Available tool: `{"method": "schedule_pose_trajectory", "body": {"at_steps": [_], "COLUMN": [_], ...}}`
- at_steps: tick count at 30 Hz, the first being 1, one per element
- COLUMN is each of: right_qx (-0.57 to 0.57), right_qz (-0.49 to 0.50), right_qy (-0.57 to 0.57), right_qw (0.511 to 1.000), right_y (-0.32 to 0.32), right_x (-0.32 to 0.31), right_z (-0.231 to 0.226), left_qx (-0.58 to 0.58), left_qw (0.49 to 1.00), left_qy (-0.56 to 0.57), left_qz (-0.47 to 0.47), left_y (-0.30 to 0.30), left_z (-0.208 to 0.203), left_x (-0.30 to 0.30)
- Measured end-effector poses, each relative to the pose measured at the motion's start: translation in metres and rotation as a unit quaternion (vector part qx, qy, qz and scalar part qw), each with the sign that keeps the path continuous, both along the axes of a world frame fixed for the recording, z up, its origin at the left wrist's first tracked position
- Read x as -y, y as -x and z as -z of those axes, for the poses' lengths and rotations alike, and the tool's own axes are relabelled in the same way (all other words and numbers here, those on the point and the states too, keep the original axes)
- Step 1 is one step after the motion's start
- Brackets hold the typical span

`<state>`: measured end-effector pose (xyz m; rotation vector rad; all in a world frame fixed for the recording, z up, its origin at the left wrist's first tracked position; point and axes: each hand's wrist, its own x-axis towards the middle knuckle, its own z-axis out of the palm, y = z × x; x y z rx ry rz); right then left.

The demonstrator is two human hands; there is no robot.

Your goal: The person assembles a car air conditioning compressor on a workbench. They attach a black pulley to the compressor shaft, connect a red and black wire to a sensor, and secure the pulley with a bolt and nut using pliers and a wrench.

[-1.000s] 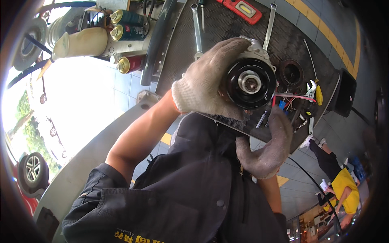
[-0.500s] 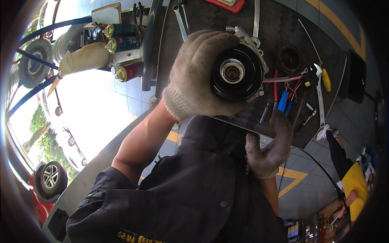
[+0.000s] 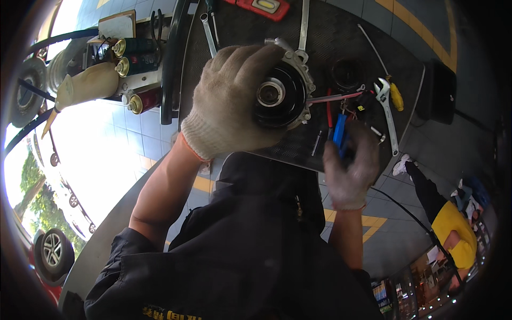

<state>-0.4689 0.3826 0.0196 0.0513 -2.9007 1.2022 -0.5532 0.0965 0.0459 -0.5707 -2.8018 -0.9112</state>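
My left hand (image 3: 229, 101) wears a light knitted glove and wraps round the side of a cast-metal car part that looks like a compressor (image 3: 294, 101). Its black pulley faces up, with a bare metal hub in the middle. To the right, my gloved right hand (image 3: 354, 173) reaches over the table edge, thumb and fingers apart. It is slightly blurred. Between its thumb and fingers shows a blue-handled tool (image 3: 340, 130); whether they touch it, I cannot tell. A red-handled tool (image 3: 329, 114) lies beside that, and a small metal rod (image 3: 317, 143) nearer the compressor.
The dark table mat holds an adjustable wrench (image 3: 389, 120), a yellow-handled screwdriver (image 3: 396, 98), a black ring (image 3: 345, 73), a combination wrench (image 3: 303, 32) and a red work lamp (image 3: 272, 9). Spray cans (image 3: 140, 65) stand at left. A person in yellow (image 3: 453, 232) is at far right.
My right hand has moved up over the table edge to the blue-handled tool. My view has shifted, so the table appears further left. The left hand keeps its hold on the compressor.
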Motion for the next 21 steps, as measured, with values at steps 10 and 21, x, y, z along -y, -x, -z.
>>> {"method": "schedule_pose_trajectory", "body": {"at_steps": [10, 21], "right_qx": [0.254, 0.144], "right_qz": [-0.04, 0.037], "right_qy": [-0.294, 0.344], "right_qw": [0.92, 0.927], "right_y": [0.157, 0.104], "right_x": [-0.001, -0.089], "right_z": [0.032, 0.033], "left_qx": [-0.013, 0.034], "left_qw": [1.0, 0.995], "left_qy": [-0.023, -0.079], "left_qz": [-0.016, -0.053], "left_y": [-0.015, -0.057], "left_z": [-0.014, -0.021], "left_x": [0.005, 0.053]}}
